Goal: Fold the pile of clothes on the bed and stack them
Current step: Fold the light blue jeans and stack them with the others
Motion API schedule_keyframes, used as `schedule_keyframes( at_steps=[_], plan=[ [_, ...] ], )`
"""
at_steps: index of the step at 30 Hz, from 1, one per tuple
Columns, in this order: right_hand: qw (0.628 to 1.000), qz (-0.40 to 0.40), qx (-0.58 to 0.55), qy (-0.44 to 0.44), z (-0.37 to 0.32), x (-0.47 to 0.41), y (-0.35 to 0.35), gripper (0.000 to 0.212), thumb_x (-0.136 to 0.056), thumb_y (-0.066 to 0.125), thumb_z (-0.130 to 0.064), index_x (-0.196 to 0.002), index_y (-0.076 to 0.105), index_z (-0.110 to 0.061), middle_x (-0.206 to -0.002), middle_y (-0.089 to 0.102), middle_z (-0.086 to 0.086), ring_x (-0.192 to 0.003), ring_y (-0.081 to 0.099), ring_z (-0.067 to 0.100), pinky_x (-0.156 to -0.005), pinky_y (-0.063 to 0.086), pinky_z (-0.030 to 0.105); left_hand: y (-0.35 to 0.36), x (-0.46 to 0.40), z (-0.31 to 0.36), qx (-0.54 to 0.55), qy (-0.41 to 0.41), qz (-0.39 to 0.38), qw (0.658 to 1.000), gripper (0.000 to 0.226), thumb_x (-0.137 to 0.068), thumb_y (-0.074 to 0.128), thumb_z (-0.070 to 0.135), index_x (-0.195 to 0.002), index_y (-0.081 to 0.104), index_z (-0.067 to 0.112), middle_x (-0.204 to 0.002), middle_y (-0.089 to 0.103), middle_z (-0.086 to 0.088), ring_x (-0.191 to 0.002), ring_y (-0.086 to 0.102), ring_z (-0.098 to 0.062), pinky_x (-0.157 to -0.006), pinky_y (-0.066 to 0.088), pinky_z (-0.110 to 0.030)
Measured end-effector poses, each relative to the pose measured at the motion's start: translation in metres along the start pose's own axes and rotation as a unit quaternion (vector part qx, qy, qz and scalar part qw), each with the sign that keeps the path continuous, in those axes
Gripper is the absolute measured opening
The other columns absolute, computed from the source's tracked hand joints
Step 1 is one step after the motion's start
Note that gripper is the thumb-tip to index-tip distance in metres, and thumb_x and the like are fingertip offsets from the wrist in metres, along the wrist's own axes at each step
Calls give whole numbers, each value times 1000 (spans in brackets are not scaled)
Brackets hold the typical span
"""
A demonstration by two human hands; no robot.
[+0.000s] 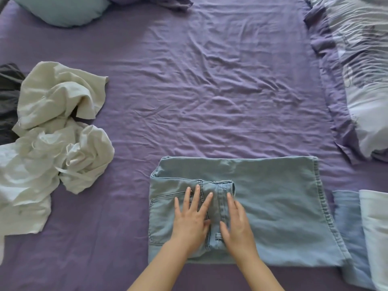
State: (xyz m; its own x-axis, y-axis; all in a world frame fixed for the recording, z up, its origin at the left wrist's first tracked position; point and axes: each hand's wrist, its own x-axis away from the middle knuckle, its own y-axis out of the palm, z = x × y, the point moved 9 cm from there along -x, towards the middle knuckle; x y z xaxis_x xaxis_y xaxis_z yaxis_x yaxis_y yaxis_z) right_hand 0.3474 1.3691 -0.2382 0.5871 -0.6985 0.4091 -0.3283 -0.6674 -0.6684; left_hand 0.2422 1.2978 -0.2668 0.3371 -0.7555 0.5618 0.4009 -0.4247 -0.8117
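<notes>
Left hand (pixel 192 219), right hand (pixel 236 222): fingers straight, flat on folded light-blue jeans (pixel 273 217) | crumpled white clothes (pixel 54 131): far left | purple sheet (pixel 210 91): underneath

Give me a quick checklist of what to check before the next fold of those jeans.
1. Both hands flat on the jeans: ok; left hand and right hand press near the fly.
2. Jeans lying smooth: ok, few wrinkles.
3. Legs all folded in: not ok; denim trails off to the right.
4. Room on the bed ahead: ok.
5. Pile left to fold: not ok, crumpled at left.
6. Stack already started: cannot tell.
</notes>
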Motion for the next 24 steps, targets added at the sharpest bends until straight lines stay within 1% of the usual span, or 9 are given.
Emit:
schedule_keyframes(
  at_steps=[3, 8, 11, 13, 16, 18, 21, 23, 24],
  plan=[
    [1000, -17, 4, 19, 15, -1, 6, 76, -93, 54, -13, -152, 7, -23, -157, 16, 3, -141, 25, 18, -107, 32, 27, 8, -7, 3, -7, -4, -34, 999, 78, -98, 38, 44, -143, -26, 41, -148, -39, 2, -143, -27, -29, -114, -7, -58],
    [984, -75, 151, 54, 35, -12, 14, 70, -98, 48, -31, -153, 6, -25, -160, 6, 0, -140, 24, 21, -109, 32, 31, 4, -7, -7, -20, -11, -36, 999, 77, -97, 44, 34, -149, -11, 40, -155, -30, 1, -144, -24, -28, -115, -5, -56],
    [971, -76, 212, 86, 34, -15, 14, 70, -98, 47, -34, -152, 4, -25, -160, 2, 1, -138, 25, 22, -108, 30, 33, -9, 7, -48, 21, -133, 26, 991, 79, -96, 44, 43, -149, -14, 37, -156, -29, -4, -144, -23, -29, -115, -4, -54],
    [962, -58, 241, 111, 27, -15, 13, 72, -97, 48, -26, -152, 3, -22, -160, -7, 9, -143, 15, 27, -112, 24, 37, -8, 24, -83, 121, -228, 39, 965, 88, -92, 52, 44, -151, -13, 31, -158, -21, -7, -147, -10, -30, -117, 8, -50],
    [970, -1, 236, 53, -13, -9, 14, 80, -91, 53, -16, -153, 2, -17, -158, -12, 16, -147, -1, 30, -118, 11, 43, 4, 40, -118, 356, -303, 40, 883, 96, -87, 65, 31, -153, -2, 20, -159, 6, -14, -143, 20, -32, -112, 25, -41],
    [983, 29, 179, -28, -47, 1, 17, 78, -86, 61, -14, -151, 20, -18, -159, 8, 14, -146, 12, 31, -116, 18, 45, 10, 43, -129, 493, -317, 51, 808, 84, -87, 67, 26, -152, 17, 14, -151, 31, -15, -136, 36, -30, -111, 32, -41],
    [995, -32, 34, -85, -87, 14, 36, 65, -94, 54, -23, -150, 20, -23, -158, 15, 0, -146, 13, 16, -117, 14, 29, 7, 44, -116, 719, -258, 51, 644, 39, -96, 55, 30, -130, 54, 11, -128, 62, -12, -113, 62, -26, -98, 49, -44],
    [992, -58, -57, -95, -108, 22, 43, 62, -96, 53, -29, -149, 21, -25, -155, 21, -8, -143, 17, 8, -115, 12, 19, -7, 48, -97, 806, -208, 22, 555, 44, -95, 44, 44, -119, 63, 12, -116, 69, -9, -104, 67, -22, -80, 58, -35],
    [990, -56, -92, -88, -116, 25, 42, 63, -95, 55, -32, -148, 23, -26, -152, 27, -10, -141, 22, 6, -114, 15, 17, -17, 51, -87, 830, -181, 7, 528, 52, -92, 41, 51, -117, 64, 12, -115, 70, -9, -104, 68, -21, -75, 58, -30]
  ],
)
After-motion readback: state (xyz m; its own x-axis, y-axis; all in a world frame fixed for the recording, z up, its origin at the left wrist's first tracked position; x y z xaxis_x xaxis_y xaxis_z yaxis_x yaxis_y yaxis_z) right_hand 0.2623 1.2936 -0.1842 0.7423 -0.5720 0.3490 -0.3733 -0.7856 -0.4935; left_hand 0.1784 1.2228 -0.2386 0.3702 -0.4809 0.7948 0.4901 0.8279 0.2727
